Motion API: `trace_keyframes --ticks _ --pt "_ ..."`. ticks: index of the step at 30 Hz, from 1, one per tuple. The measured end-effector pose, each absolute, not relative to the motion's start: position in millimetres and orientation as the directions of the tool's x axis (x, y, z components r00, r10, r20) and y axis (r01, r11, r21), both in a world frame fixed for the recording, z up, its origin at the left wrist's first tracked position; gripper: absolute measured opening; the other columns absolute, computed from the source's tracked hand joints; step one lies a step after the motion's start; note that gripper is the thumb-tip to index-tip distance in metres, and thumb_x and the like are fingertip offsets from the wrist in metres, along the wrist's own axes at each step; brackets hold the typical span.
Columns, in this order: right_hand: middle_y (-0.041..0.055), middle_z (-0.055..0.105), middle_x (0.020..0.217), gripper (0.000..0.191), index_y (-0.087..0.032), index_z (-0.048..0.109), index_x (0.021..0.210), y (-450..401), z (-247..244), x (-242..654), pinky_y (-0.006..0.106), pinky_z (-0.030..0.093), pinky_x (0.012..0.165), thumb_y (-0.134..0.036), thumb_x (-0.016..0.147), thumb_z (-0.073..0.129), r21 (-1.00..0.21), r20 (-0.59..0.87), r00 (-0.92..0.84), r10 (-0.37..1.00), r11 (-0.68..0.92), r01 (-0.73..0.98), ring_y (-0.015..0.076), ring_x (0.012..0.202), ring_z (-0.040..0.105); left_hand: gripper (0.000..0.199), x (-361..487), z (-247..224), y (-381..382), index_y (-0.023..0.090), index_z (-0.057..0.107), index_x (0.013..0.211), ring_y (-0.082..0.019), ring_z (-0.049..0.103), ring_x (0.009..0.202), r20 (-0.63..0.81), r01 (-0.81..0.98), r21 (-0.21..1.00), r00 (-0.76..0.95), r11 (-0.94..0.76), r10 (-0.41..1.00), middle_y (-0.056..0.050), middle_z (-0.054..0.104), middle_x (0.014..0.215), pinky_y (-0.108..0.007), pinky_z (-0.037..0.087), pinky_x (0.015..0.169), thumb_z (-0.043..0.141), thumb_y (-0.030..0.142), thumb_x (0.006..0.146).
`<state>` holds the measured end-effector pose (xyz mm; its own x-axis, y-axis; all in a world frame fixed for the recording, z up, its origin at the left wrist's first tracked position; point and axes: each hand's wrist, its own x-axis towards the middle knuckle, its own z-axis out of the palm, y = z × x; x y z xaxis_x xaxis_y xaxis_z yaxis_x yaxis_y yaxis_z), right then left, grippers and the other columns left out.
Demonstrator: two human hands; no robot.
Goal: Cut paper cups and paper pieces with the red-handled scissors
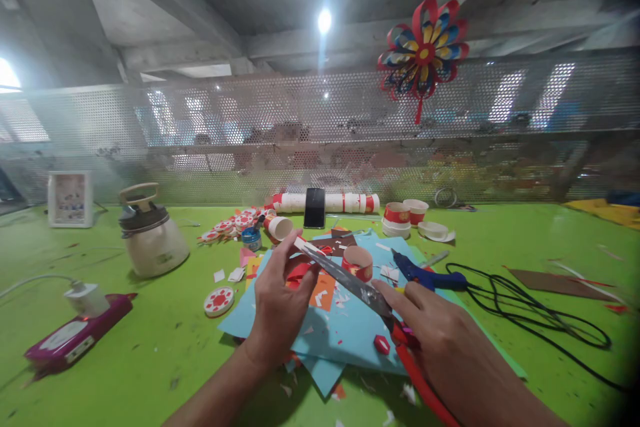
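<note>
Scissors (pixel 374 299) in the right hand (pixel 435 320), over blue paper (pixel 345 347)
From here, the right hand wraps the red handles (pixel 417 377), blades (pixel 345 275) pointed toward the half-curled left hand (pixel 280 300), a white scrap (pixel 302 245) at its forefinger (pixel 285 251), though I can't tell how firmly it's held; a red paper cup (pixel 367 269) stands just beyond the blades

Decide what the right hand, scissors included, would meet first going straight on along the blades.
Most likely the small white piece at the left hand: the scissors in the right hand point that way. Their tip overlaps it in view, but depth is unclear.
</note>
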<state>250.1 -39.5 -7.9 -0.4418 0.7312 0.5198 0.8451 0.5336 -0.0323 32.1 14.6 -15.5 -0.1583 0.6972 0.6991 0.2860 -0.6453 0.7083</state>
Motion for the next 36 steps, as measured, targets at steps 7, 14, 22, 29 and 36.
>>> trace_keyframes --ticks 7,14,22,29,36 --pt "0.0098 0.055 0.075 0.048 -0.008 0.054 0.129 -39.8 -9.3 250.3 0.041 0.051 0.055 -0.005 0.085 0.035 -0.022 0.52 -0.456 0.722 0.545 0.838 0.0237 0.064 0.057 0.05 32.0 -16.4 14.7 0.018 0.049 0.131 -0.022 0.064 0.106 0.702 0.279 0.707 -0.157 -0.65 0.695 -0.01 0.063 0.119 -0.038 0.055 0.094 0.062 0.023 0.083" --pt "0.0108 0.059 0.077 0.046 -0.011 0.057 0.125 -41.7 -10.4 248.2 0.042 0.05 0.058 -0.006 0.084 0.038 -0.053 0.507 -0.435 0.744 0.531 0.846 0.0253 0.067 0.059 0.05 32.2 -17.4 15.0 0.019 0.048 0.131 -0.022 0.064 0.106 0.715 0.288 0.693 -0.162 -0.661 0.68 -0.01 0.063 0.118 -0.038 0.055 0.094 0.061 0.023 0.083" --pt "0.0097 0.059 0.072 0.043 -0.011 0.06 0.121 -41.9 -10.4 246.9 0.044 0.05 0.055 -0.005 0.084 0.039 -0.073 0.51 -0.433 0.743 0.539 0.839 0.0263 0.063 0.06 0.049 33.0 -16.9 14.2 0.017 0.049 0.13 -0.022 0.064 0.105 0.715 0.286 0.694 -0.167 -0.661 0.679 -0.011 0.063 0.117 -0.038 0.056 0.092 0.062 0.022 0.083" --pt "0.0089 0.058 0.074 0.042 -0.015 0.06 0.121 -41.0 -11.9 250.2 0.043 0.05 0.056 -0.007 0.085 0.041 -0.062 0.5 -0.433 0.75 0.53 0.846 0.026 0.064 0.06 0.05 31.3 -17.3 14.7 0.016 0.049 0.129 -0.021 0.067 0.098 0.715 0.314 0.69 -0.16 -0.652 0.68 -0.011 0.064 0.116 -0.036 0.057 0.089 0.062 0.02 0.081" --pt "0.0092 0.061 0.075 0.045 -0.015 0.06 0.122 -39.8 -9.1 252.1 0.04 0.052 0.059 -0.006 0.083 0.041 -0.041 0.484 -0.428 0.764 0.508 0.86 0.0239 0.064 0.061 0.052 28.3 -13.6 16.9 0.016 0.051 0.127 -0.02 0.069 0.09 0.752 0.422 0.631 -0.126 -0.651 0.647 -0.01 0.065 0.112 -0.036 0.057 0.086 0.063 0.017 0.076"
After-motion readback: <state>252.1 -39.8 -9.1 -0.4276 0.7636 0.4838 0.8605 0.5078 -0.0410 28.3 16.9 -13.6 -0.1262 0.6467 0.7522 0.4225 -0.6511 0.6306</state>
